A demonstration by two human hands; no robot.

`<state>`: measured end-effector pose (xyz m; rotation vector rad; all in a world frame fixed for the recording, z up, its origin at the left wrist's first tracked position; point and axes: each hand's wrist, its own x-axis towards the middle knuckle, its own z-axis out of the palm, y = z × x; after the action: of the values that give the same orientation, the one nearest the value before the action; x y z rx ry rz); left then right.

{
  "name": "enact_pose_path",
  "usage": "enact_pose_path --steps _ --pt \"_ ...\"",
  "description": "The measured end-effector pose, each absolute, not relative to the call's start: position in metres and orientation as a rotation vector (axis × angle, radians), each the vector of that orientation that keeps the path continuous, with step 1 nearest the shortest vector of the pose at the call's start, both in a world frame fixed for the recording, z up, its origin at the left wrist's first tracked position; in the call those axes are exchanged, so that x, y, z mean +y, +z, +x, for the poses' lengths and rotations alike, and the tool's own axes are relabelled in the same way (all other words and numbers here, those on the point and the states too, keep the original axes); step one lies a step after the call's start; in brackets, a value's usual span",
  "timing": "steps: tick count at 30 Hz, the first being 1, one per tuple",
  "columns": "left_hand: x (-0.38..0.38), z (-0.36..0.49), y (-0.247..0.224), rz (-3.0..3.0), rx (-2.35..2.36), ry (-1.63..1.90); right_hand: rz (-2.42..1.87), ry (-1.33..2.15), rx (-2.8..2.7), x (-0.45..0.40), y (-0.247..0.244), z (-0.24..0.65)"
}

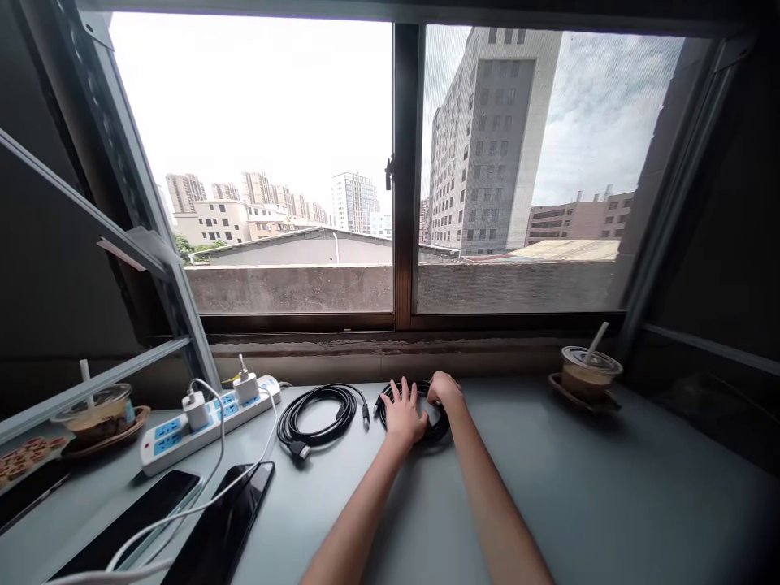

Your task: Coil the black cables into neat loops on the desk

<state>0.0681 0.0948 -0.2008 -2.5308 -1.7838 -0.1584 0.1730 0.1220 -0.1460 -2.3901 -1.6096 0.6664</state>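
Observation:
A coil of black cable [434, 431] lies on the grey table near the window sill. My left hand [404, 413] rests on the coil's left part, its fingers spread. At the coil's upper right is my right hand [444, 387], with its fingers bent down around the cable. Just left of this coil lies a second black cable coil [317, 416], with its plug [300, 449] at the front and another connector [366, 416] on the right; neither hand touches it.
A white power strip [210, 424] with two chargers and white cords stands left, behind two dark phones [228, 520] [137, 528]. Lidded drink cups stand at far right [588, 375] and far left [101, 414]. Metal shelf posts flank the window.

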Motion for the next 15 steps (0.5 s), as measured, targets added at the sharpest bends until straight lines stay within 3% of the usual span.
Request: enact_pose_path --steps 9,15 --pt "0.096 0.071 -0.200 -2.528 -1.821 -0.145 -2.228 0.655 -1.685 0.106 -0.117 0.183" --pt "0.098 0.073 -0.201 -2.556 -1.837 -0.159 -2.229 0.641 -1.738 0.111 -0.127 0.180"
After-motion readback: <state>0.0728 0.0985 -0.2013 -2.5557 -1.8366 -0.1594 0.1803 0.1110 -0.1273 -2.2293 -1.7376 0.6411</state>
